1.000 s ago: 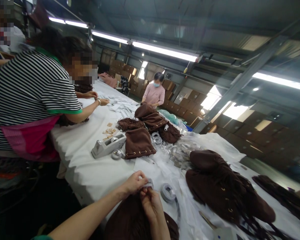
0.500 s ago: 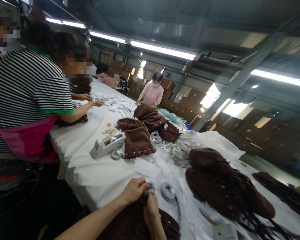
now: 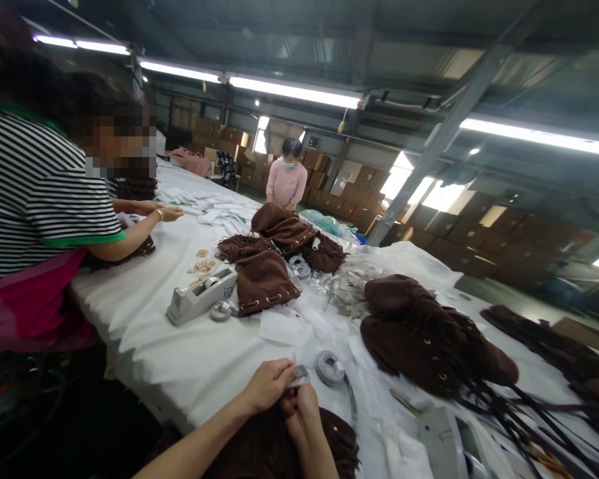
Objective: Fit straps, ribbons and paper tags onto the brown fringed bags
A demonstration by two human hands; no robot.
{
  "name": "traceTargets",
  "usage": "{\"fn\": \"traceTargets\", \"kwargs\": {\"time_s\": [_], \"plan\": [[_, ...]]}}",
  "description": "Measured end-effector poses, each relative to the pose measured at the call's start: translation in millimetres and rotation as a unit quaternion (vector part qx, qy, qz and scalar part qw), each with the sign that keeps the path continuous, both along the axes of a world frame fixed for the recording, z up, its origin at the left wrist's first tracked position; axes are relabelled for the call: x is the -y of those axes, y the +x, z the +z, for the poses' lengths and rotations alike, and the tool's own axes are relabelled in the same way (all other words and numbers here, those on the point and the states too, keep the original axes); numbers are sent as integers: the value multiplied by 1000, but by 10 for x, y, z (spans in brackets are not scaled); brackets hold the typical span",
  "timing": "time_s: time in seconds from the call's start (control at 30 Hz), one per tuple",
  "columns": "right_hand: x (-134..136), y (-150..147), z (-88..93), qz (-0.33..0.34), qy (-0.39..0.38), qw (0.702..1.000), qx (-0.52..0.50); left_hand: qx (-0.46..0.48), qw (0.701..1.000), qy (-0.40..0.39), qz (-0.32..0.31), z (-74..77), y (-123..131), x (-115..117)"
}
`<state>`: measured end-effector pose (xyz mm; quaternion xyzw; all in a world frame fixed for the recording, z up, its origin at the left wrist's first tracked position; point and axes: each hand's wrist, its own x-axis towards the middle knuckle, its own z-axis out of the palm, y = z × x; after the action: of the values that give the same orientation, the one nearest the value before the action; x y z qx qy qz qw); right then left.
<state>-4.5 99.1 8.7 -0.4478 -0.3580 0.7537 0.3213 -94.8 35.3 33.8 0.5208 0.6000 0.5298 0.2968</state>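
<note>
Fingers pinched, my left hand (image 3: 270, 386) holds one side of a small translucent greyish piece (image 3: 300, 376), perhaps plastic or a label. My right hand (image 3: 304, 416) grips it from below, fingers curled and close to the left fingertips. Beneath both hands lies a dark brown fringed bag (image 3: 342, 439) with metal eyelets, partly hidden by my forearms. Just beyond my right hand a roll of grey tape or ribbon (image 3: 331, 368) rests on the white-covered table (image 3: 180, 372), its loose end trailing toward me.
A tape dispenser (image 3: 199, 298) stands by a brown drawstring bag (image 3: 264, 283). More brown bags (image 3: 429, 332) lie to the right, near a second dispenser (image 3: 442, 439) and scissors-like metal tool (image 3: 404, 402). A co-worker in stripes (image 3: 54, 193) works at left; another person (image 3: 287, 183) stands across.
The view has shifted right, bringing the second dispenser further into sight. My hands stay together on the small piece. The striped co-worker's hands have drawn closer together.
</note>
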Motion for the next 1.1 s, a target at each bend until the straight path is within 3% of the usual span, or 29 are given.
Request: {"fn": "traceTargets", "kwargs": {"time_s": [0.13, 0.4, 0.77, 0.97, 1.1], "plan": [[22, -24, 8, -14, -14, 999, -41, -23, 999, -26, -13, 15, -7, 21], [127, 10, 49, 11, -24, 993, -118, 66, 990, -88, -87, -67, 23, -36], [125, 103, -42, -6, -15, 982, -186, -23, 996, -32, -82, -81, 4, -6], [157, 164, -56, -9, 11, 977, -214, 102, 991, -39, -71, -95, -49, -75], [181, 218, -37, -21, 167, 979, -112, 228, 965, -109, -73, -9, -209, -104]]}}
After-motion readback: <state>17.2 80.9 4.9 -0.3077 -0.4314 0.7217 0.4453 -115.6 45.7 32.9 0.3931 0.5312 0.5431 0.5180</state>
